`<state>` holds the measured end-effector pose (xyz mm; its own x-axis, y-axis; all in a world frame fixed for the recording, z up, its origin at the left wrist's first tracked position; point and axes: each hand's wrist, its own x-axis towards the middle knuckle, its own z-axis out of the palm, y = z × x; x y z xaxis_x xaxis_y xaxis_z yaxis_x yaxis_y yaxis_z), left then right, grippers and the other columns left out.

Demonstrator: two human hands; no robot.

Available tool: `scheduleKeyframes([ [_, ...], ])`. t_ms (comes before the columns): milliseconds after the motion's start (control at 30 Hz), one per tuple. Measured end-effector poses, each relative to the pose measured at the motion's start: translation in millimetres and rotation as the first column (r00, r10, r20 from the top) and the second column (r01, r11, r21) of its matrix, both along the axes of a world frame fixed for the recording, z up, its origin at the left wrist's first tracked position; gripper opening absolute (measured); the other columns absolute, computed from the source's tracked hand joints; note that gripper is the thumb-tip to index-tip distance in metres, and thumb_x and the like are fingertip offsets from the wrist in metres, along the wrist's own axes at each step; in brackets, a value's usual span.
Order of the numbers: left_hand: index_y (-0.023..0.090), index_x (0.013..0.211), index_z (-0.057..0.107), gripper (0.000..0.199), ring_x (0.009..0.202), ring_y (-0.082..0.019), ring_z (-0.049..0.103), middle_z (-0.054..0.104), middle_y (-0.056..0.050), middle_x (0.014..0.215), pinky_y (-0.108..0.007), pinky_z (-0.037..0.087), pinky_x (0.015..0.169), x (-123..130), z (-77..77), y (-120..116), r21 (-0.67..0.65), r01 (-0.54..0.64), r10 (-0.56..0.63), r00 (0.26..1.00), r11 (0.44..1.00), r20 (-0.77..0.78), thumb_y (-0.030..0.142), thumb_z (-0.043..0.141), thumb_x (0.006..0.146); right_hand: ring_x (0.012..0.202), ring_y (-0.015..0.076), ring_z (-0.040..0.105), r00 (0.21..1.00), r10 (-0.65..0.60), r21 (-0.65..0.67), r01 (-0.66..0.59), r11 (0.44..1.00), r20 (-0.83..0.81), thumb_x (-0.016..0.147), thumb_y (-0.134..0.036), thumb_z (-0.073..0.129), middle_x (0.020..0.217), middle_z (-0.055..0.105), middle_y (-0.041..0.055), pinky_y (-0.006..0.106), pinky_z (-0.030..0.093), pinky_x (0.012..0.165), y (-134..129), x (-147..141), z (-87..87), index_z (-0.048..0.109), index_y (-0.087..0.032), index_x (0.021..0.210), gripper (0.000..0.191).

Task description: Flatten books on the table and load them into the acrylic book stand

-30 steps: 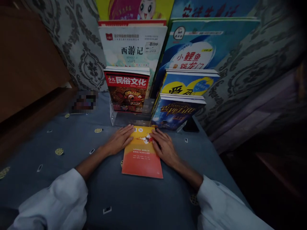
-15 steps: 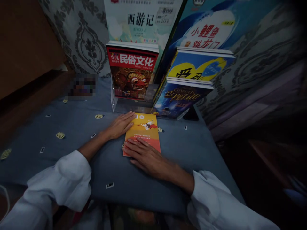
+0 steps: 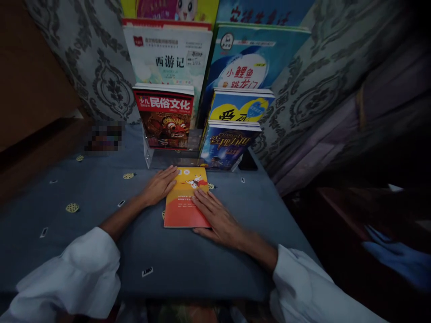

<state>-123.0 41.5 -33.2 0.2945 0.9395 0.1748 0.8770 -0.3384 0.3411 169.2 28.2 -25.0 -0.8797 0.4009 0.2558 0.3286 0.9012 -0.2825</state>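
Observation:
A thin orange and yellow book (image 3: 183, 214) lies flat on the cloth-covered table, its printed face up with a small white and red figure near the far end. My left hand (image 3: 159, 185) rests along the book's far left edge, fingers stretched out over the corner. My right hand (image 3: 218, 219) lies flat across the right edge, fingertips on the cover and thumb by the near edge. Neither hand is closed around the book. Just beyond it stands a clear display rack (image 3: 164, 158) with books upright in tiers.
The rack holds a red book (image 3: 164, 119), a dark blue book (image 3: 230, 146), a white book (image 3: 168, 58) and a teal book (image 3: 249, 54), among others. A dark flat object (image 3: 247, 161) lies right of the rack. Patterned curtain (image 3: 114, 85) hangs behind the grey-blue tablecloth (image 3: 101, 188).
My right hand has slid from the near left part of the book to its right edge, uncovering the lower cover. The left hand stays at the far left corner. The camera view has tilted up.

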Motion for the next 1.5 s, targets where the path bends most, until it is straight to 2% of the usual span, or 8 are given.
scheduleKeyframes([
  [200,0.018,0.15,0.045,0.051,0.152,-0.022,0.033,0.042,-0.011,0.16,-0.048,0.03,0.123,8,0.9,-35,0.046,0.072,-0.072,0.997,0.996,-0.007,0.039,0.026,0.107,0.155,0.0315,0.021,1.0,0.005,-0.015,-0.006,1.0,-0.021,0.093,-0.054,0.063,0.163,0.031,0.0225,0.057,0.029,0.123,-39,13,8.2,0.017,-0.013,0.162,0.092],
  [433,0.022,0.153,0.041,0.048,0.15,-0.021,0.036,0.044,-0.009,0.159,-0.047,0.035,0.122,33,1.4,-114,0.069,0.072,-0.071,0.997,0.995,-0.026,0.035,0.031,0.108,0.154,0.0305,0.023,0.997,0.076,-0.083,-0.074,0.994,0.023,0.085,-0.062,0.069,0.166,0.026,0.017,0.049,0.029,0.124,-109,50,16.2,0.007,-0.019,0.163,0.109],
  [700,0.026,0.158,0.033,0.053,0.149,-0.021,0.039,0.042,-0.007,0.16,-0.043,0.04,0.12,50,-4.7,-181,0.154,0.063,-0.065,0.998,0.986,0.003,0.034,0.04,0.106,0.144,0.025,0.044,0.986,0.161,0.024,-0.16,0.987,-0.039,0.097,-0.026,0.055,0.155,0.046,0.008,0.043,0.04,0.119,-139,72,-5.5,0.012,-0.029,0.164,0.08],
  [833,0.028,0.153,0.043,0.049,0.149,-0.021,0.039,0.041,-0.005,0.16,-0.041,0.04,0.12,39,11.1,-183,0.058,0.106,-0.11,0.991,0.993,0.073,0.04,0.043,0.105,0.138,0.0259,0.053,0.955,0.222,0.09,-0.208,0.974,-0.196,0.098,-0.026,0.055,0.146,0.058,0.0081,0.045,0.047,0.114,-128,71,-12.3,0.022,-0.03,0.162,0.072],
  [933,0.032,0.146,0.053,0.044,0.148,-0.021,0.041,0.046,-0.002,0.158,-0.044,0.036,0.122,28,31.1,-181,-0.06,0.176,-0.16,0.965,0.983,0.206,0.043,0.037,0.106,0.13,0.0243,0.061,0.924,0.194,0.039,-0.192,0.981,-0.331,0.101,-0.03,0.052,0.137,0.067,0.0079,0.043,0.052,0.11,-119,68,4.9,0.035,-0.03,0.158,0.059],
  [1167,0.033,0.154,0.04,0.069,0.149,-0.03,0.038,0.042,-0.004,0.16,-0.053,0.034,0.122,32,41.0,-175,-0.114,0.187,-0.071,0.761,0.976,0.645,0.07,0.021,0.1,0.104,0.0264,0.076,0.808,-0.234,-0.377,0.016,0.926,-0.541,0.097,-0.052,0.058,0.116,0.077,0.0068,0.04,0.064,0.089,-84,41,53.8,0.064,-0.032,0.132,0.041],
  [1367,0.029,0.163,0.007,0.075,0.153,-0.027,0.03,0.031,-0.008,0.166,-0.048,0.034,0.123,57,20.9,-151,-0.054,-0.015,0.047,0.746,0.998,0.664,0.068,0.024,0.101,0.103,0.0302,0.072,0.767,-0.409,-0.427,0.196,0.883,-0.493,0.097,-0.054,0.055,0.108,0.077,0.0094,0.048,0.06,0.094,-38,7,12.8,0.07,-0.023,0.11,0.037],
  [1500,0.029,0.158,0.021,0.074,0.148,-0.026,0.039,0.047,-0.006,0.156,-0.044,0.039,0.12,70,36.7,-127,-0.112,-0.105,0.153,0.587,0.988,0.795,0.07,0.035,0.098,0.102,0.0278,0.071,0.691,-0.497,-0.552,0.169,0.817,-0.524,0.095,-0.06,0.054,0.114,0.074,0.0102,0.045,0.06,0.091,-27,-12,2.0,0.062,-0.021,0.119,0.046],
])
